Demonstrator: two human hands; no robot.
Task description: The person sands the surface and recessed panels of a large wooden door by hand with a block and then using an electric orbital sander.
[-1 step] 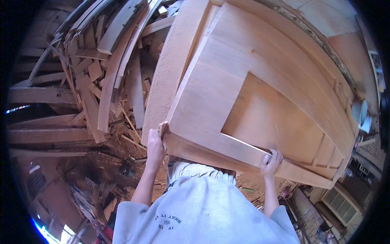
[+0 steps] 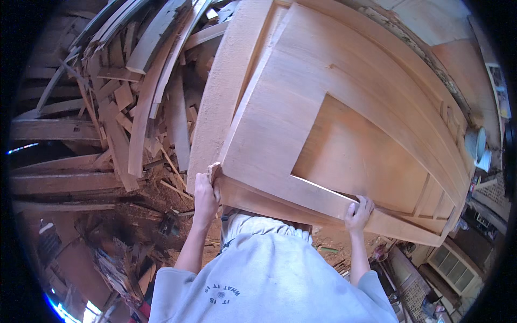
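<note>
The left hand (image 2: 205, 195) and right hand (image 2: 358, 215), both curled, reach forward, well apart.

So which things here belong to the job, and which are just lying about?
In the job:
left hand, gripping a small brown piece
right hand, on the cut-out panel
framed woodwork beneath

Apparently lying about:
scrap-wood pile
pale blue container

From here I see a framed panel (image 2: 218, 102) carrying a cut-out board (image 2: 277, 107), slightly askew; scrap wood (image 2: 144, 116) lies heaped on the floor (image 2: 331, 238).
</note>
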